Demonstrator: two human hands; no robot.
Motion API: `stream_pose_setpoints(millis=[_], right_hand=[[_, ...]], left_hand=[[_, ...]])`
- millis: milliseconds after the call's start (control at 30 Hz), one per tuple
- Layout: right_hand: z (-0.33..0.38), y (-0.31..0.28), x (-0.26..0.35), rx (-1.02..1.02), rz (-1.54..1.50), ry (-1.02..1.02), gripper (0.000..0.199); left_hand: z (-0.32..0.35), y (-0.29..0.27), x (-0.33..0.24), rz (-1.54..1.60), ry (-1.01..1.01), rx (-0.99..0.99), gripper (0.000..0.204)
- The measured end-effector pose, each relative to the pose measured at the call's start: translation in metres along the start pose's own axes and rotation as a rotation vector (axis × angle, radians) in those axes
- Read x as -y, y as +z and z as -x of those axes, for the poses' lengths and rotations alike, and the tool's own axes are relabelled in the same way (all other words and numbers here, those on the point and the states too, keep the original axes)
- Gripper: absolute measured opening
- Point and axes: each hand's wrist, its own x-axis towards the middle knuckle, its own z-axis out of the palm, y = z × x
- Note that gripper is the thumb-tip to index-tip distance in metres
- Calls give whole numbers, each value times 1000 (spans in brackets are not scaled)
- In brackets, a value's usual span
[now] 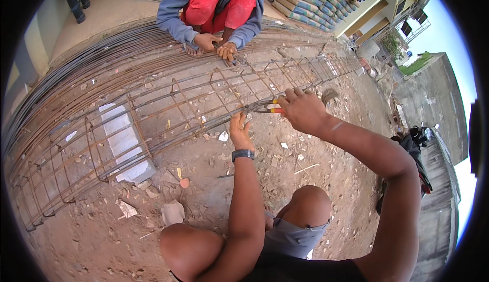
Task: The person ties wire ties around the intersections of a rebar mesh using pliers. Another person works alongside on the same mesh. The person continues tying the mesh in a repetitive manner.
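Note:
A long rusty rebar cage lies across the dirt ground in front of me. My right hand is closed around pincers with red and yellow handles, whose jaws meet the cage's near bar. My left hand, with a dark watch on the wrist, reaches up to the same bar just below the pincer jaws, fingers touching the steel. Across the cage a crouching person in a grey hoodie and red trousers has both hands on the far bars.
A bundle of long steel bars lies behind the cage. A grey concrete block sits under it. Stacked sacks stand at the back right. Rubble and paper scraps litter the dirt. A parked motorbike is at my right.

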Motion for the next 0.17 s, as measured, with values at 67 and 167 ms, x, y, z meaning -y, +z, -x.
stream_pose_setpoints(millis=[67,167], right_hand=[[-6,-8,7,246,-182,130,41],[-12,9,6,610,-507,292,42]], left_hand=[[-4,-8,3,0,-6,8,69],[-8,-22,5,-21,-29,68,72]])
